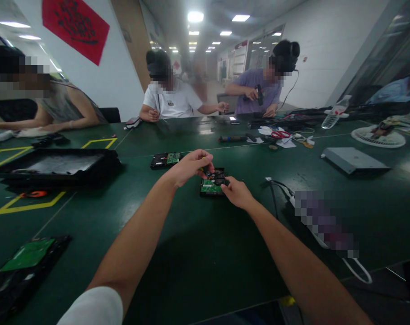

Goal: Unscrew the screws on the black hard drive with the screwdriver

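A black hard drive (210, 187) with a green circuit board lies on the green table in front of me. My left hand (193, 166) is bent over its far left part, with thumb and fingers pinched together. Something small with a hint of yellow shows at those fingertips, too small to name. From the right, my right hand (238, 192) grips the drive's edge between thumb and fingers. Just beyond my left wrist rests a second hard drive (166, 160), its green board facing up.
Left stands a black tray (100, 164); nearer lies a black device with a green board (29, 255). To the right are a silver metal box (356, 159), a cabled blurred item (322, 221) and a bottle (336, 113). Red scissors (281, 134) lie farther back. Several people sit around the table.
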Demonstrator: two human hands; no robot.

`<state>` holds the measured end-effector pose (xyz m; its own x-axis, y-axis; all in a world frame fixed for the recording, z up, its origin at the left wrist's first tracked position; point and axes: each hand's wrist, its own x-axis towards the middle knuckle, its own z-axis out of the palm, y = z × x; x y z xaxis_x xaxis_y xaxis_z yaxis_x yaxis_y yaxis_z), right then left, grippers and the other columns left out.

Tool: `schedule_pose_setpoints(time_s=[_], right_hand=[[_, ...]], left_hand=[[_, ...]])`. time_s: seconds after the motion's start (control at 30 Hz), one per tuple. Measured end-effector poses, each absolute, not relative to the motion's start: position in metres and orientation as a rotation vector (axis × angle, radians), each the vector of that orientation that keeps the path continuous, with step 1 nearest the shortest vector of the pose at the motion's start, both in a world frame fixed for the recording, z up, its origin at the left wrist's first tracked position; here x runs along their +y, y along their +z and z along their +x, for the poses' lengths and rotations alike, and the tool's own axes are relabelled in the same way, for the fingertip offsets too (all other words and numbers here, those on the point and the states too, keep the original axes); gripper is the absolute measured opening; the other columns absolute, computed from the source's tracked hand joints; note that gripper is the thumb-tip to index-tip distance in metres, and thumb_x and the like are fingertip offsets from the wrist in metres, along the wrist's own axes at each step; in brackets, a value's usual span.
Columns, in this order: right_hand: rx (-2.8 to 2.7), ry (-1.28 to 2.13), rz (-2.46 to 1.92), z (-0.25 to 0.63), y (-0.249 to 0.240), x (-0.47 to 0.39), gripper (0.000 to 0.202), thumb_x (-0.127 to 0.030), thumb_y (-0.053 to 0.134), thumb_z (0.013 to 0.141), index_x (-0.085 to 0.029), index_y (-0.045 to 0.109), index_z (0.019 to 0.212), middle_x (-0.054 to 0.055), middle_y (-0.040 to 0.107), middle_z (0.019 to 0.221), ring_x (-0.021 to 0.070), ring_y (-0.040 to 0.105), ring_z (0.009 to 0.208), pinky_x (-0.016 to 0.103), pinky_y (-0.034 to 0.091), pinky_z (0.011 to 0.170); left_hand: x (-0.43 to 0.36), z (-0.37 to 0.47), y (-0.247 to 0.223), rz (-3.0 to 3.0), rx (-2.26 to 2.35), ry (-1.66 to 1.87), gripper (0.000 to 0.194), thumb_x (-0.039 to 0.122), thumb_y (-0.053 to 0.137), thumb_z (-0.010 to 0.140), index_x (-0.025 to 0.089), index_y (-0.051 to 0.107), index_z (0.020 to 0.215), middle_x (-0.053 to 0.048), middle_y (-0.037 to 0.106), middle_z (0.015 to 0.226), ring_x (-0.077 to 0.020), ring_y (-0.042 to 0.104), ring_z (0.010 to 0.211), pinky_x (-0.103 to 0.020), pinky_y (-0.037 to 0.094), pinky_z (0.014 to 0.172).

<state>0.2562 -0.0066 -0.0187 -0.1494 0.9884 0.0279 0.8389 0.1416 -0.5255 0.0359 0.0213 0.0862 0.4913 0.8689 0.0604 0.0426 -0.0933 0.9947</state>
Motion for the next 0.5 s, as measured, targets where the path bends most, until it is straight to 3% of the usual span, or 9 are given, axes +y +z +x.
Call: schedule_pose_setpoints(time_s=[0.17,0.33,0.5], right_hand=[[-2.034,0.638,-1.736,0.2571,-0.0186,-0.0069,0.049,-0.041,0.052,0.104,-0.016,0.050,0.145,0.009,0.077,0.098,0.0232,0.072,0.089,0.030,0.048,0.070],[-2.024,0.640,-1.746,0.2587,-0.0223,-0.0040,0.045,-0.042,0.053,0.104,-0.019,0.053,0.142,0.009,0.076,0.103,0.0222,0.072,0.089,0.029,0.047,0.072],[-2.035,0.609,-1.743,0.2584,-0.0229,-0.0033,0.044,-0.040,0.051,0.104,-0.018,0.053,0.142,0.009,0.076,0.101,0.0225,0.071,0.089,0.030,0.047,0.074]], left_hand=[[0.0223,0.0374,0.0849,1.464,0.871,0.883,0.034,0.050,0.069,0.090,0.019,0.056,0.095,-0.007,0.070,0.089,-0.0176,0.067,0.083,-0.025,0.050,0.061],[0.0220,0.0383,0.0865,1.508,0.902,0.907,0.027,0.044,0.067,0.090,0.017,0.065,0.090,-0.006,0.065,0.093,-0.0138,0.060,0.082,-0.022,0.047,0.059],[0.0172,0.0390,0.0930,1.528,0.989,0.882,0.022,0.038,0.066,0.089,0.017,0.069,0.091,-0.007,0.064,0.095,-0.0165,0.060,0.087,-0.022,0.052,0.060]])
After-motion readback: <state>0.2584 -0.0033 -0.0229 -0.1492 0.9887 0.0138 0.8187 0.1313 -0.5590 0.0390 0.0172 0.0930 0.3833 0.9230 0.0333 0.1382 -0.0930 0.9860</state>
